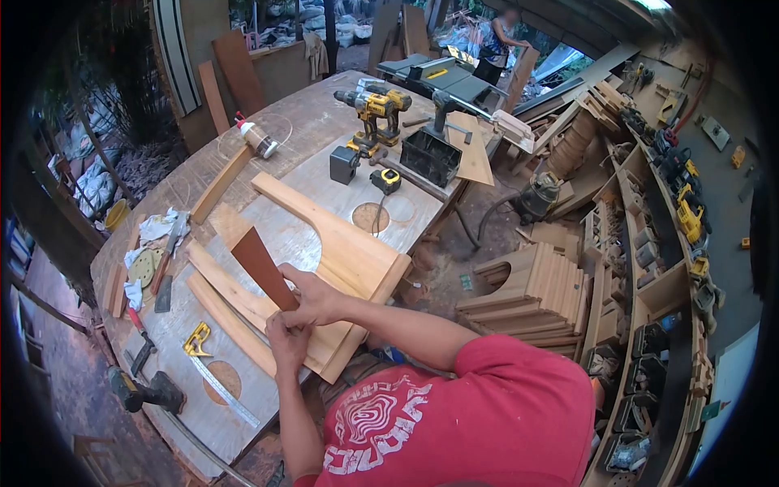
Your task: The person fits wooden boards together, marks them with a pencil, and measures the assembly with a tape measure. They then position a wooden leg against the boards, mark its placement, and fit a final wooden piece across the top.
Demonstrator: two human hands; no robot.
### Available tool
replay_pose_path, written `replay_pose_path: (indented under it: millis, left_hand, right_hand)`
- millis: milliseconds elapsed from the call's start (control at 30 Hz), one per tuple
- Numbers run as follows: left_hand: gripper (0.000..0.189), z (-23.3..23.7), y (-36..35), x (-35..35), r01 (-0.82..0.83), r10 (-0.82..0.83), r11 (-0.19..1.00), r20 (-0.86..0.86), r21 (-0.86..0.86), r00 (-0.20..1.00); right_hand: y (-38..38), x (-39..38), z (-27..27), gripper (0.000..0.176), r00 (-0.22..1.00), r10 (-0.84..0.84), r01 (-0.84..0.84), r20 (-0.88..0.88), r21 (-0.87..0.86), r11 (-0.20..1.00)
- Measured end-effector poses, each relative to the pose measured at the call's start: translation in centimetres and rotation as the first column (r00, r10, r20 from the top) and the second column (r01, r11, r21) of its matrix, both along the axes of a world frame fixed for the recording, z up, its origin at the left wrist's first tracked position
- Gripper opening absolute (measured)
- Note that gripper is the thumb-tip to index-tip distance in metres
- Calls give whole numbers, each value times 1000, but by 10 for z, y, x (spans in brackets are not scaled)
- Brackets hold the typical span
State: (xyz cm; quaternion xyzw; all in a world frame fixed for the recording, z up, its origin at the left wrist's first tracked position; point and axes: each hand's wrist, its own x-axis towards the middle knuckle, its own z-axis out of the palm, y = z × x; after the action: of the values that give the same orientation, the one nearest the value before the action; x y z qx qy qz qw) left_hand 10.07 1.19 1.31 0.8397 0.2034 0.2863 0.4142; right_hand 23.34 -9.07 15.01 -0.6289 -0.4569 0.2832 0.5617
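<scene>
A narrow reddish-brown board (264, 269) stands tilted up in front of me. My right hand (315, 297) is closed around its near end, thumb and fingers on its faces. My left hand (288, 339) is closed just below, at the lower end of the same board; its fingertips are partly hidden. Under my hands lies a light wooden frame piece with a curved inner edge (357, 260), its near side close to my body. Two long wooden strips, an upper one (231, 284) and a lower one (227, 321), lie to the left of it.
On the workbench (300, 243) stand yellow drills (369, 109), a tape measure (385, 181), a black bin (430, 158) and a glue bottle (258, 140). A combination square (219, 381) and another drill (146, 391) lie left. Stacked wooden parts (531, 284) and shelves are right; a person (499, 45) stands behind.
</scene>
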Motion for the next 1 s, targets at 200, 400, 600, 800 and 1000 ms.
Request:
replay_pose_path:
  millis: [200,400,600,800,1000]
  left_hand:
    - [37,-2,1,1,-12,12,1000,7,19,1000]
    - [37,1,1,3,-22,22,1000,-14,3,1000]
    - [37,-1,4,0,4,0,998,-66,55,998]
    - [40,1,6,3,21,-20,1000,-92,5,996]
    - [39,9,2,4,17,-19,999,-60,-27,998]
  right_hand:
    - [2,1,-4,72,999,15,-15,-35,7,1000]
    - [4,3,-11,73,999,-7,5,37,53,999]
    - [-2,1,-31,71,1000,21,-20,3,-97,995]
    - [-2,-1,-42,68,999,18,-13,38,-133,991]
    - [-4,-1,-38,66,999,33,-33,-5,-137,990]
